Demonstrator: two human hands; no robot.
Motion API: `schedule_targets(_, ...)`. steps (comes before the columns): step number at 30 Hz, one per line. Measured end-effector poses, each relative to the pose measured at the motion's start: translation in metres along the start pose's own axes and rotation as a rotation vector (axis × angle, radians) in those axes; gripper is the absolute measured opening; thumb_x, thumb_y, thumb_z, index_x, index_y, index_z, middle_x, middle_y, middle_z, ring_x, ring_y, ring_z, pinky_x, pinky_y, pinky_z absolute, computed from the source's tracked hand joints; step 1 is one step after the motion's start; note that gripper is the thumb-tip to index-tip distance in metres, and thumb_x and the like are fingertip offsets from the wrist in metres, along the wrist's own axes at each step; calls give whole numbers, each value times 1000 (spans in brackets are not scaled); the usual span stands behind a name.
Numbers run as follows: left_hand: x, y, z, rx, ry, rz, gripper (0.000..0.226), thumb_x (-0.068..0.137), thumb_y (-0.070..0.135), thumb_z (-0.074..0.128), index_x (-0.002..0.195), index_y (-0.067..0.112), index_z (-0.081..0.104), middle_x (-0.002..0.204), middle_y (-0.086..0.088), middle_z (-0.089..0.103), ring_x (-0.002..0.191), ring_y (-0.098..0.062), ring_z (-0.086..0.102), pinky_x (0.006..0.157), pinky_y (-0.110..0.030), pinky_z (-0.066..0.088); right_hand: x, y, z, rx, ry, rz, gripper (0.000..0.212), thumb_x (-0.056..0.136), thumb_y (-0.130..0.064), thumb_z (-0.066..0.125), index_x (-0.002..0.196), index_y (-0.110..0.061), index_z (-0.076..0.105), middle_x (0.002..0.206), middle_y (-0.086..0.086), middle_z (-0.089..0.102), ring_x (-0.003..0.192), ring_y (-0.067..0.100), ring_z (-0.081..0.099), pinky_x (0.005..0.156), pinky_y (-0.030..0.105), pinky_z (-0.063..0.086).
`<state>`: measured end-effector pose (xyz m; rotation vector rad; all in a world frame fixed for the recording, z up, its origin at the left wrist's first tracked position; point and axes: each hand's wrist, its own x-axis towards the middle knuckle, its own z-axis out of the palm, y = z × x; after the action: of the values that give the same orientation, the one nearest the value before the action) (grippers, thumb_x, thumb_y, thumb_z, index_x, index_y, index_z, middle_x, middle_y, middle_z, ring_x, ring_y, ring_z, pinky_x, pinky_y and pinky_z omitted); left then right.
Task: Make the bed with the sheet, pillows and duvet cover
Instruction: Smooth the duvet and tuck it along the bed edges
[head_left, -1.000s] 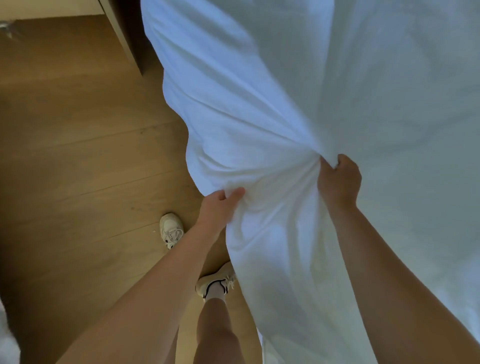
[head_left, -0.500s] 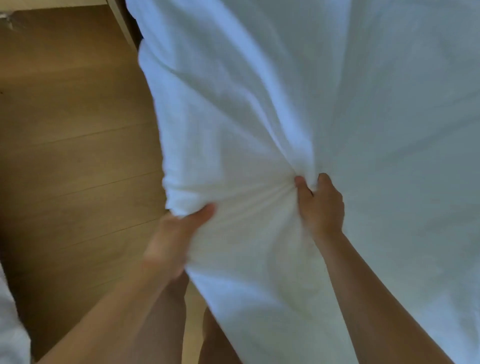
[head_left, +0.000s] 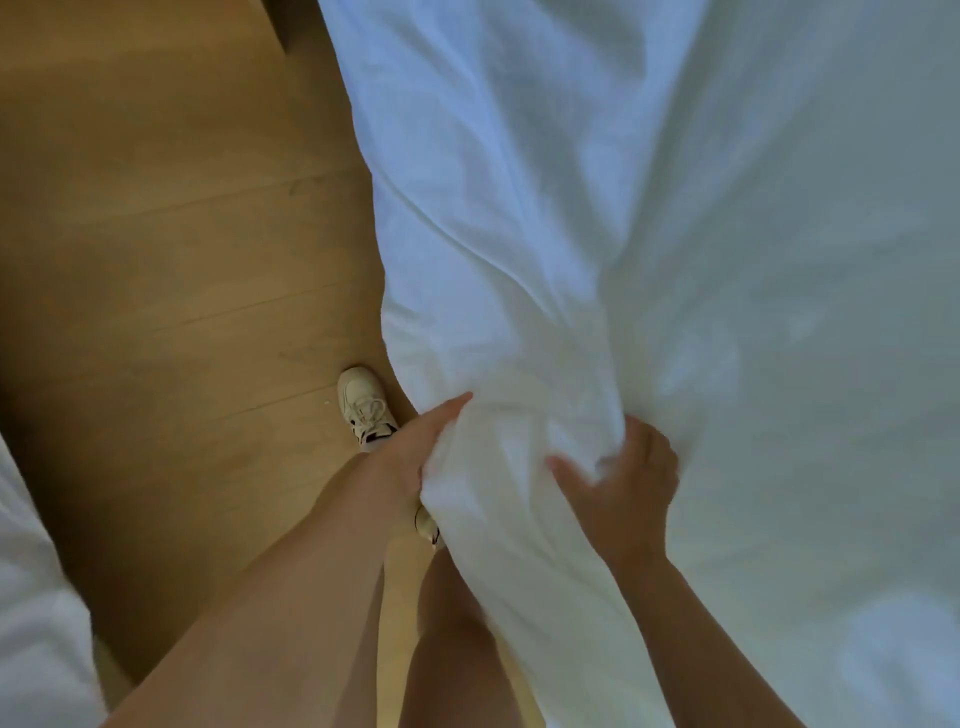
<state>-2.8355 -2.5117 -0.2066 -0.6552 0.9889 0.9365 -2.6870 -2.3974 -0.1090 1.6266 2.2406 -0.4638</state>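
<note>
The person shows two hands, left hand (head_left: 415, 457) and right hand (head_left: 631, 486), one white bedding cloth (head_left: 675, 234) and two pale shoes (head_left: 363, 402).

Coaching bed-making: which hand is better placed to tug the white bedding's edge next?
Probably left. The left hand grips the crumpled white fabric bedding at its floor-side edge; the right hand sits further in, thumb splayed.

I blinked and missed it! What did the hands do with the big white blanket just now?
Both hands pulled the white bedding back toward the person. The right hand slid lower and its thumb now sticks out. The left hand swung out left, then back. Both still grip it.
</note>
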Motion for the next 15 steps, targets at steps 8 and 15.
schedule_targets(8, -17, -38, -8, 202, 683, 292, 63, 50, 55, 85, 96, 24, 55, 71, 18, 54, 67, -3, 51, 70, -25, 42, 3, 25, -18, 49, -16, -394, 12, 87, 1, 58, 76, -1, 55, 73, 15, 54, 69, 33, 50, 64, 43, 42)
schedule_targets(15, 10, -80, 41, 121, 416, 402, 33, 73, 54, 71, 89, 28, 58, 75, 18, 69, 59, 4, 62, 48, -11, 46, 42, 107, -69, 131, 330, -206, 28, 95, -30, 35, 94, -3, 45, 73, 30, 57, 70, 49, 56, 59, 40, 35)
